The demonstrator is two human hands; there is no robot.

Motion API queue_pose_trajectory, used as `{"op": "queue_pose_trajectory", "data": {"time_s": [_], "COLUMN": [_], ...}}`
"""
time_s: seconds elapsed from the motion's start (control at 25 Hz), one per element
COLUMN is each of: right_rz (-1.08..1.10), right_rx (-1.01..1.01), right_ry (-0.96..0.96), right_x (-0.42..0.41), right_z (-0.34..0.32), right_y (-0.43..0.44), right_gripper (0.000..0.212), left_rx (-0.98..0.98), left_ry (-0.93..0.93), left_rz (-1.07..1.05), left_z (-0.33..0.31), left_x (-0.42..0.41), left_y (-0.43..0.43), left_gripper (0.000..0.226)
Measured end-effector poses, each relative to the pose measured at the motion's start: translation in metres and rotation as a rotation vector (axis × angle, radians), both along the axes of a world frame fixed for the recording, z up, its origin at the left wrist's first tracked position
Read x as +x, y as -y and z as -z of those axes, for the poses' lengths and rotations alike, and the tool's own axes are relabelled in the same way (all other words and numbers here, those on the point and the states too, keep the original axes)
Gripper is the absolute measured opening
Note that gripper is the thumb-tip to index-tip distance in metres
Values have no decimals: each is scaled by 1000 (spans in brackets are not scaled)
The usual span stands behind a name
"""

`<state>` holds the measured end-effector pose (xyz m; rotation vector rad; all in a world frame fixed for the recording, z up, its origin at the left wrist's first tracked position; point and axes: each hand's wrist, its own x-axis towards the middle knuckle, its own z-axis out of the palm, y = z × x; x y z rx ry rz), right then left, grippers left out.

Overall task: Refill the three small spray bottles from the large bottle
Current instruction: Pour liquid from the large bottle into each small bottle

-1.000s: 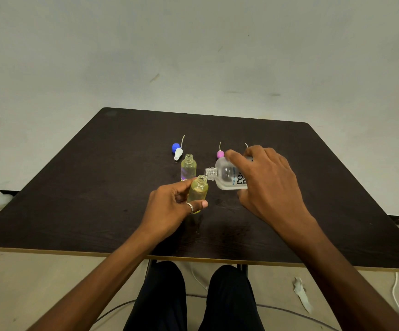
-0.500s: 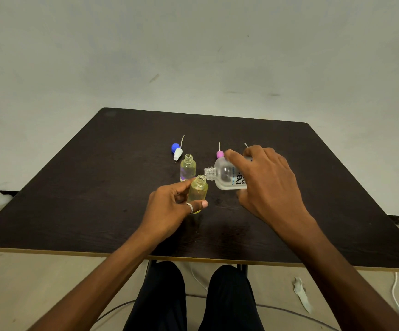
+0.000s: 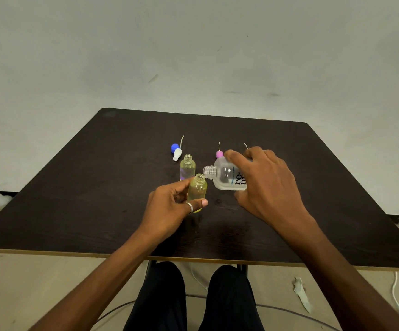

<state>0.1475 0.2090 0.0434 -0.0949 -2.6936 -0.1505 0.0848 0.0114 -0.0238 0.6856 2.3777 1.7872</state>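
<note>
Centre frame, the small spray bottle (image 3: 197, 191) stands gripped in your left hand (image 3: 170, 209), and your right hand (image 3: 265, 182) grasps the large bottle (image 3: 224, 175), tipped with its neck at the small one's mouth. Nothing has shifted in the past second, so the pour seemingly carries on.

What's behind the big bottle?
A pink spray cap lies behind the big bottle, its thin tube pointing away. A second tube pokes out past the right hand, but the hand covers its cap.
</note>
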Motion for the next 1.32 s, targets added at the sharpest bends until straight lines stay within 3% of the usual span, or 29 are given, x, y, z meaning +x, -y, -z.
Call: {"op": "queue_pose_trajectory", "data": {"time_s": [0.2,0.48,0.8,1.12,1.24,1.32], "right_rz": [-21,28,61,66,70,75], "right_rx": [-295,-834,-932,-1044,-1056,-1053], "right_ry": [112,6,-101,-114,-103,-103], "right_x": [-1,5,10,10,8,8], "right_z": [-6,-26,-37,-32,-26,-25], "right_y": [-8,-49,-75,-87,-91,-96], "right_gripper": [74,72,74,68,68,68], "left_rx": [17,52,35,18,-94,-273], "left_ry": [-21,2,-11,19,13,-114], "left_rz": [-14,-56,-123,-207,-237,-301], "left_z": [-2,1,24,44,35,28], "left_x": [1,-3,-43,-60,-32,7], "left_y": [-2,-21,-96,-112,-108,-108], "left_gripper": [50,46,41,45,59,81]}}
